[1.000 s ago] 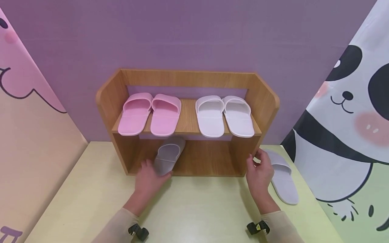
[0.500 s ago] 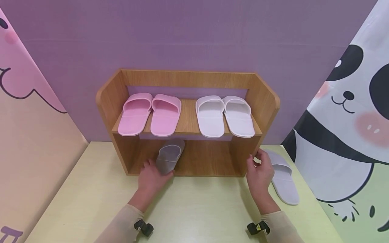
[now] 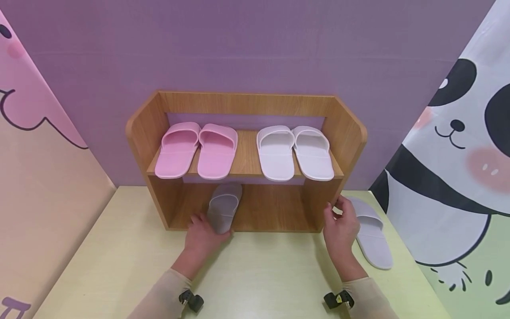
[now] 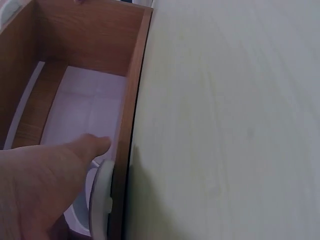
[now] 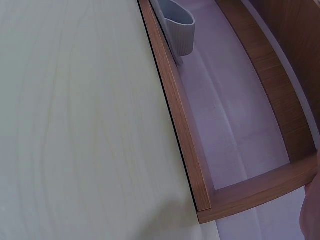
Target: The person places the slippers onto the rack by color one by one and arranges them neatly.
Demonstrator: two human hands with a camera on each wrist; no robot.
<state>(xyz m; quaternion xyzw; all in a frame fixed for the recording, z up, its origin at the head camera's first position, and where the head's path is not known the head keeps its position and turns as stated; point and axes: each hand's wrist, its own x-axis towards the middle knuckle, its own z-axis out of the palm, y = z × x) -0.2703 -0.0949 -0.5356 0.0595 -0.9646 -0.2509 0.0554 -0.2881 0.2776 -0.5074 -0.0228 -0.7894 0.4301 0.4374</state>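
Note:
A grey slipper [image 3: 225,208] lies on the lower board of a wooden shoe rack [image 3: 271,206], its toe toward the back. My left hand [image 3: 204,237] holds it by the heel, thumb on the right side and fingers on the left. In the left wrist view the thumb [image 4: 92,146] reaches over the slipper's edge [image 4: 102,195]. My right hand [image 3: 340,226] grips the front edge of the rack's right side panel; only a bit of it shows in the right wrist view. Just beyond that hand, a second grey slipper [image 3: 372,239] lies on the table, partly hidden.
On the upper shelf stand two pink slippers [image 3: 177,153] [image 3: 217,153] at left and two white slippers [image 3: 276,155] [image 3: 314,155] at right. The pale table [image 3: 263,274] runs up to a purple wall [image 3: 255,48]. A panda panel [image 3: 450,177] borders the right.
My left hand has moved slightly right, and the slipper's heel has swung with it, so the slipper points straighter back. My right hand stays in place.

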